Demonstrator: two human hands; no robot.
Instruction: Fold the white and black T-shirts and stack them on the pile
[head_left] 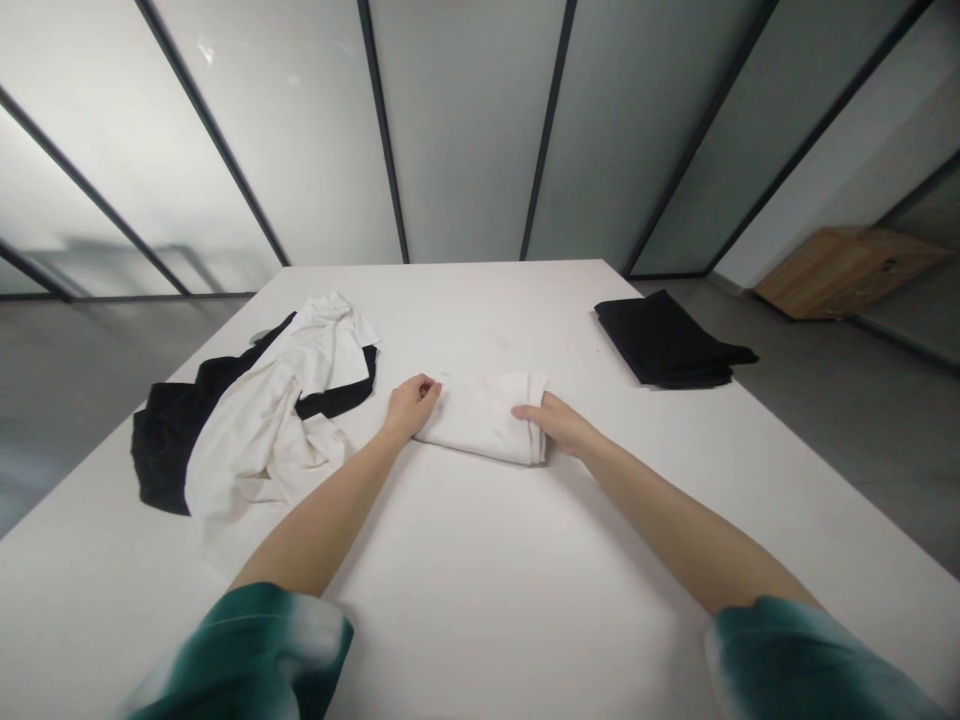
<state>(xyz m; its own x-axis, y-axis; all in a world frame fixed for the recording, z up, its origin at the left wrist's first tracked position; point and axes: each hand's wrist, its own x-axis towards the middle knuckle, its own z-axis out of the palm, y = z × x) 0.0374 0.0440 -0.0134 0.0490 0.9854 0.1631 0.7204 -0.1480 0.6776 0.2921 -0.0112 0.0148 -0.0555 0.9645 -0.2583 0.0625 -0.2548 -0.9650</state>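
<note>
Frosted glass panels (465, 130) in dark frames run along the far side of the room, above a grey floor (847, 440), and a wooden cabinet (847, 270) sits low off to the right. In front of me is a white table (465, 570).

A folded white garment (480, 420) lies near the middle of the table, its long side running left to right. My hands are apart, one at each end of it. My left hand (411, 406) is curled against the left end, though I can't tell whether it is pinching the cloth. My right hand (553, 420) lies with its fingers stretched over the top of the right end, not clamped.

To the left, a crumpled white garment (262, 440) lies tangled with a black garment (169, 450) near the left edge. A stack of folded black cloth (664, 340) sits near the right edge. My teal sleeves (247, 650) enter at the bottom.
</note>
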